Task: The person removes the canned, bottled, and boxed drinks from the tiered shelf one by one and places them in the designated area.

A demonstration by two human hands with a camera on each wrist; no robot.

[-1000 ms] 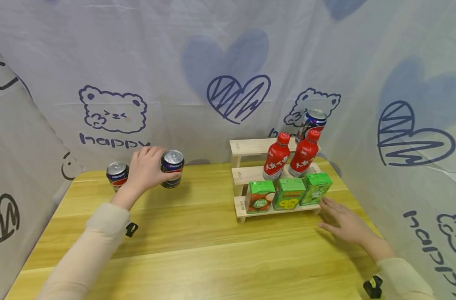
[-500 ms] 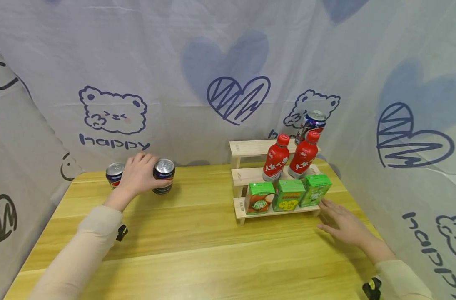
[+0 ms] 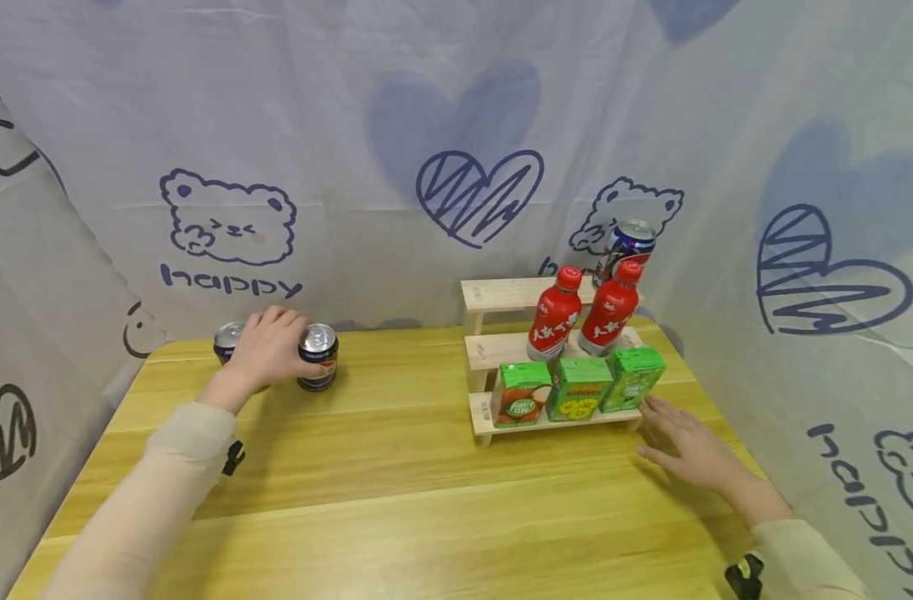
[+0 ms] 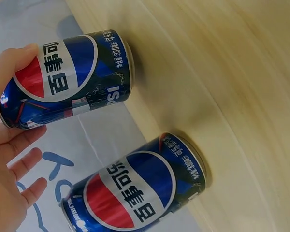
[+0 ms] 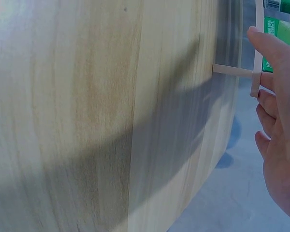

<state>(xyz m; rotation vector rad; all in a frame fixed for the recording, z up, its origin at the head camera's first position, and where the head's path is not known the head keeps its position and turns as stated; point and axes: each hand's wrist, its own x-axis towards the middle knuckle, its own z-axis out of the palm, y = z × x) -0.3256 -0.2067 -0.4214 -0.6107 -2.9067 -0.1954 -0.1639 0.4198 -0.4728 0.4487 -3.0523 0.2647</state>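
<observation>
My left hand (image 3: 268,346) holds a Pepsi can (image 4: 70,75) near its top, the thumb on its printed side and the other fingers partly hidden behind it. This can stands upright at or very near the tabletop. A second Pepsi can (image 4: 135,186) is just to its left, mostly covered by my hand in the head view. Fingers loosely extended, my right hand (image 3: 689,446) is by the right end of a three-tier wooden shelf (image 3: 494,354). Its fingertips seem to touch the lowest board, close to a green drink carton (image 3: 632,382).
On the lowest tier are two more drink cartons, a red-brown one (image 3: 522,396) and a yellow-flowered one (image 3: 579,390). Red bottles (image 3: 555,317) fill part of the middle tier. Another can (image 3: 629,246) stands on the top tier. Printed cloth (image 3: 351,208) hangs behind the wooden table (image 3: 396,500).
My left hand has moved left and slightly nearer with the Pepsi can, lowering it beside the second can. My right hand has stayed in place at the shelf.
</observation>
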